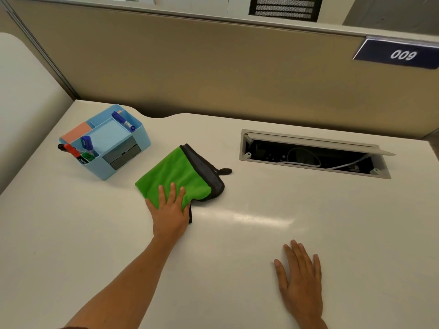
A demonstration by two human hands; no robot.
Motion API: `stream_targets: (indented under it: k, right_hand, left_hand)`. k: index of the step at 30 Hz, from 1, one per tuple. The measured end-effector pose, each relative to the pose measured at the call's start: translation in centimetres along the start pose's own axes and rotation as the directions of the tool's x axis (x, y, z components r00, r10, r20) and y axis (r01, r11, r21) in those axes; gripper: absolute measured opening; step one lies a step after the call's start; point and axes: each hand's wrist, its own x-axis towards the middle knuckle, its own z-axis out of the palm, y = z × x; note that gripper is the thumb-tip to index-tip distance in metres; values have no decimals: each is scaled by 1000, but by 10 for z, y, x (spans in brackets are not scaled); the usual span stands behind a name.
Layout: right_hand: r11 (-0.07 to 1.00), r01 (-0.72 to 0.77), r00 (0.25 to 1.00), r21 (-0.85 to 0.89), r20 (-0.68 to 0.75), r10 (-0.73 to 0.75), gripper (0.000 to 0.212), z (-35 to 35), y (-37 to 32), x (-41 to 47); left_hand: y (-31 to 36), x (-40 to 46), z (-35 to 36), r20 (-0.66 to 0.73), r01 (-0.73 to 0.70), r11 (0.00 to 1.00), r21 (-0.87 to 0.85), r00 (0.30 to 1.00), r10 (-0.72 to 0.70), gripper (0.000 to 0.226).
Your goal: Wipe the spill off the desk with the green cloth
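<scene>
cloth: green cloth (175,176), dark grey backing, folded, flat on desk (237,245)
place: under left fingertips (172,188), stretching beyond them

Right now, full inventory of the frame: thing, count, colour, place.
cloth: 1, green with grey backing, desk centre, under left hand
organiser: 1, light blue, desk left, grey drawers in front
markers: several, blue, red, green, in the organiser
pad: 1, salmon, organiser's left compartment
cable hatch: 1, grey, lid open, desk right rear, white cable inside
sign: 1, navy, reads 009, on partition, right
desk: 1, off-white; no spill discernible
left hand: flat on cloth
right hand: flat on desk, front right
</scene>
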Motion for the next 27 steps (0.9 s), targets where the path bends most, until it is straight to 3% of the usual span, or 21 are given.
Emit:
stream_targets:
  k: [10,13,18,22,27]
  right_hand:
    - [1000,-10,1000,2,2,10,61,-1,-2,-2]
    - [1000,-25,1000,-9,5,25,63,-1,-5,-3]
    - [995,-50,996,82,-69,56,61,-4,-13,-3]
    - [977,64,983,205,-182,-26,58,-8,-32,11]
    - [936,174,981,305,-134,-138,53,-11,-62,48]
  left_hand:
    - [3,-63,8,49,-80,996,-47,995,82,56]
    - [14,-80,10,36,-192,980,-45,980,194,57]
    - [41,-97,16,22,-381,925,-2,924,381,55]
    - [62,-103,21,77,-511,860,13,858,509,55]
    - [81,-100,25,109,-643,763,65,765,635,60]
